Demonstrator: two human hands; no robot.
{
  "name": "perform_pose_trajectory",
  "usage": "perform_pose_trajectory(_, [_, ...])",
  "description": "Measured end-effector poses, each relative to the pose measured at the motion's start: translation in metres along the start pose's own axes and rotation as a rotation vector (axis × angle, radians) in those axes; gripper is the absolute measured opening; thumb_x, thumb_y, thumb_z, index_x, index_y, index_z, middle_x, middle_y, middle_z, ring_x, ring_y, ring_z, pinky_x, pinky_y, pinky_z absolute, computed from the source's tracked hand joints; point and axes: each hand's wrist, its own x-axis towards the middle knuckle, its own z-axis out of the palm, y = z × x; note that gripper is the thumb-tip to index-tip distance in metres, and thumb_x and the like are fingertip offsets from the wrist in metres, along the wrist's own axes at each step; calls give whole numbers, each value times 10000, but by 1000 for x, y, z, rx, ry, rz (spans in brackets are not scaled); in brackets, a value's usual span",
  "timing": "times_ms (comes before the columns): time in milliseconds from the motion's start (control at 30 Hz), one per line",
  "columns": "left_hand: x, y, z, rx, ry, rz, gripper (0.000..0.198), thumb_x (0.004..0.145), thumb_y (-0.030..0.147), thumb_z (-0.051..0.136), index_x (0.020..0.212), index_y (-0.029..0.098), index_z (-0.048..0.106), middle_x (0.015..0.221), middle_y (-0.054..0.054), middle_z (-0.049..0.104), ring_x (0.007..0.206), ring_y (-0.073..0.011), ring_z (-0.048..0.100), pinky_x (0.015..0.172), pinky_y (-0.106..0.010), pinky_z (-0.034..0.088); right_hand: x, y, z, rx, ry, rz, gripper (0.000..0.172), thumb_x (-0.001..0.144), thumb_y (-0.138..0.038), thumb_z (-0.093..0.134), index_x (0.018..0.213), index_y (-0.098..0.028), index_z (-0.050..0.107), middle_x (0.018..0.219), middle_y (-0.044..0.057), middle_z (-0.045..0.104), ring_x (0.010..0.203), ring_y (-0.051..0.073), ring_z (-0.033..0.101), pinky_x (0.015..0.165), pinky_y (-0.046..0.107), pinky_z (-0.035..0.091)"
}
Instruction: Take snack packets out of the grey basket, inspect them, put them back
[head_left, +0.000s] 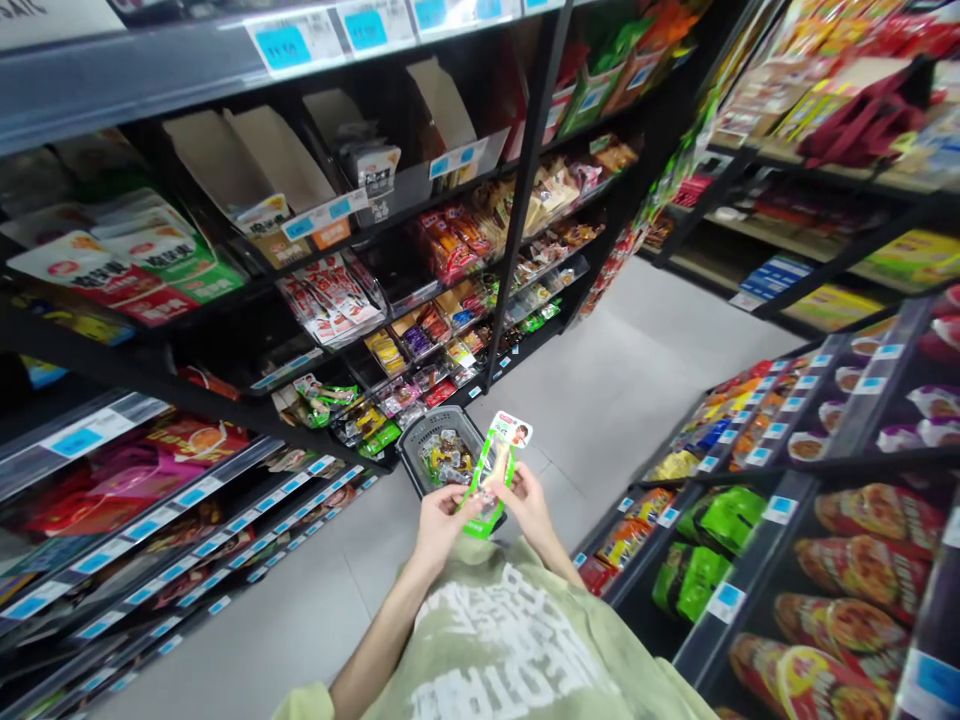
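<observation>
Between my two hands is a green and white snack packet [496,462] with a clear window, through which a pale, long piece of food shows. My left hand [448,508] pinches its lower left edge. On the other side, the fingers of my right hand [523,493] close on the packet's right edge. Below and behind the packet, a dark grey plastic basket [411,452] stands low near the floor. Many small wrapped snacks [450,458] lie inside it. The packet and my hands cover the basket's right part.
Black shelves of packaged snacks [330,300] rise ahead and to the left, with an upright post [525,190]. On the right, another shelf holds green packs [694,580] and instant noodle bowls [847,580]. Grey tiled floor [637,350] runs between them.
</observation>
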Motion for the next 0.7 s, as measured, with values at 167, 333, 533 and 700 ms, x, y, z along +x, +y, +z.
perform_pose_trajectory(167, [-1, 3, 0, 26, 96, 8, 367, 542, 322, 921, 807, 124, 761, 679, -45, 729, 608, -134, 617, 618, -226, 486, -3, 5, 0, 49, -56, 45, 384, 746, -394, 818, 1027, -233, 610, 949, 28, 723, 859, 192, 684, 763, 295, 570])
perform_pose_trajectory(333, [-8, -3, -1, 20, 116, 12, 330, 538, 306, 911, 741, 126, 721, 584, -7, 669, 534, -102, 554, 559, -204, 442, -10, 12, -1, 61, -63, 59, 394, 723, -374, 841, 1005, -222, 611, 934, 43, 748, 834, 203, 711, 742, 306, 589])
perform_pose_trajectory(533, [-9, -10, -1, 49, 90, 23, 320, 557, 282, 898, 729, 136, 671, 572, 28, 609, 529, -83, 507, 547, -189, 403, -16, 18, -5, 66, -1, 15, 390, 703, -363, 856, 976, -220, 618, 905, 44, 757, 798, 204, 719, 694, 303, 596])
perform_pose_trajectory(700, [-12, -11, 2, 65, 44, 14, 333, 567, 316, 895, 732, 138, 668, 597, 21, 606, 545, -88, 506, 554, -196, 400, -27, 18, -8, 84, 40, 23, 415, 684, -359, 869, 997, -219, 634, 918, 43, 762, 812, 206, 727, 720, 308, 601])
